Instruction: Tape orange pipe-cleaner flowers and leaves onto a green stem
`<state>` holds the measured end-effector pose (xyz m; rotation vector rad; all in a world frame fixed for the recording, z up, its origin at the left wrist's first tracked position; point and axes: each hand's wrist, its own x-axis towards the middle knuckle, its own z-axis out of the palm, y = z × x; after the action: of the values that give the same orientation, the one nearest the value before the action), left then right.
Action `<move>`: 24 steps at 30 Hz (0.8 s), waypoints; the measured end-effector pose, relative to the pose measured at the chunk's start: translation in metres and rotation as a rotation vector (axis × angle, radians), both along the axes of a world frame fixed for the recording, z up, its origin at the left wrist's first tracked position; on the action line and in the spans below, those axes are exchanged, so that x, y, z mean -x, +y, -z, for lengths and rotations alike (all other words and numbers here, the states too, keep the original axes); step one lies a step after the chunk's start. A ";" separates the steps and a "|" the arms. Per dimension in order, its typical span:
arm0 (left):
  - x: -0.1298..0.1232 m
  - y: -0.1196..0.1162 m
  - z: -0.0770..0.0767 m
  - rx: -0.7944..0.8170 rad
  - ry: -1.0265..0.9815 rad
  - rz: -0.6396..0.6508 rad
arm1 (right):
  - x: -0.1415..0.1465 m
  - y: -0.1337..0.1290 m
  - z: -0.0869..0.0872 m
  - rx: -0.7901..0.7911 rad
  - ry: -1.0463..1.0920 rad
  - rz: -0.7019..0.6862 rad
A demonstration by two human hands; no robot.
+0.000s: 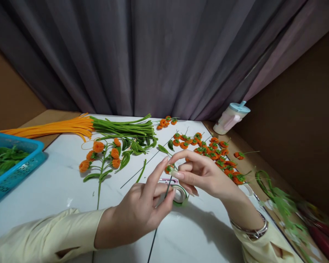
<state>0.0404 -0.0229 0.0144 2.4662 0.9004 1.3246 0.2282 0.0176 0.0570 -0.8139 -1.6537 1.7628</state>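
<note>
My left hand (142, 206) is closed around a thin dark green wire stem (152, 241), with its index finger pointing up toward the top. At the stem's upper end my right hand (203, 173) pinches with thumb and index finger, just beside a small orange flower (169, 169) with green at its base. Beneath the hands lies a roll of green tape (184, 199), partly covered by my fingers. A pink-handled item (167, 180) shows behind it, too hidden to name.
A finished-looking orange flower spray (101, 164) lies left, near green leaves (137, 146). Orange pipe cleaners (57, 126) and green pipe cleaners (123, 128) lie behind. Loose orange flower heads (214, 153) spread at right. A blue basket (41, 149) stands left, a lidded cup (230, 118) back right.
</note>
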 end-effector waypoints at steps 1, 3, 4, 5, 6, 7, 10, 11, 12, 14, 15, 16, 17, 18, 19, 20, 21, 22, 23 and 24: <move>0.000 0.000 0.000 -0.013 0.003 0.000 | 0.001 0.000 0.000 0.016 0.004 0.005; 0.000 0.000 0.000 -0.031 0.005 0.003 | 0.001 0.000 0.000 0.036 0.005 0.018; 0.001 0.000 0.000 -0.034 0.002 0.003 | 0.001 0.000 0.000 0.037 0.003 0.025; 0.001 0.000 0.000 -0.034 0.001 0.005 | 0.002 0.001 0.000 0.036 0.002 0.033; 0.000 0.000 -0.001 -0.034 -0.005 0.006 | 0.002 0.001 0.000 0.033 0.000 0.040; 0.000 0.000 -0.001 -0.027 -0.014 0.007 | 0.002 0.001 0.000 0.029 -0.002 0.047; -0.001 0.000 -0.002 0.009 -0.033 0.008 | 0.002 0.002 -0.001 0.019 -0.014 0.056; -0.001 0.001 -0.003 0.019 -0.036 0.012 | 0.002 0.003 -0.001 0.018 -0.018 0.056; 0.000 0.001 -0.004 0.022 -0.037 0.016 | 0.001 0.003 -0.001 0.019 -0.021 0.059; 0.001 0.002 -0.005 0.027 -0.027 0.017 | 0.000 0.004 -0.002 0.020 -0.020 0.070; 0.002 0.003 -0.006 0.050 -0.022 0.009 | -0.001 0.005 -0.002 0.017 -0.015 0.078; 0.003 0.003 -0.007 0.094 -0.018 -0.008 | -0.002 0.004 -0.002 0.015 -0.009 0.089; 0.005 0.004 -0.009 0.165 -0.020 -0.025 | -0.003 0.004 -0.003 0.017 -0.002 0.100; 0.006 0.004 -0.012 0.259 -0.034 -0.031 | -0.004 0.002 -0.004 0.019 0.003 0.110; 0.007 0.005 -0.015 0.365 -0.067 -0.018 | -0.005 0.000 -0.004 0.021 0.008 0.121; 0.008 0.005 -0.018 0.473 -0.122 0.017 | -0.007 -0.002 -0.004 0.022 0.009 0.134; 0.008 0.006 -0.022 0.576 -0.195 0.074 | -0.009 -0.006 -0.004 0.017 0.008 0.145; 0.009 0.005 -0.025 0.675 -0.274 0.143 | -0.010 -0.009 -0.004 0.005 0.003 0.157; 0.009 0.005 -0.029 0.759 -0.347 0.218 | -0.012 -0.013 -0.003 -0.012 -0.010 0.173; 0.009 0.004 -0.032 0.833 -0.398 0.287 | -0.013 -0.017 -0.002 -0.040 -0.037 0.195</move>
<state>0.0312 -0.0191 0.0463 1.5545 0.7481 0.9984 0.2417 0.0007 0.0592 -0.9603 -1.5700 1.5848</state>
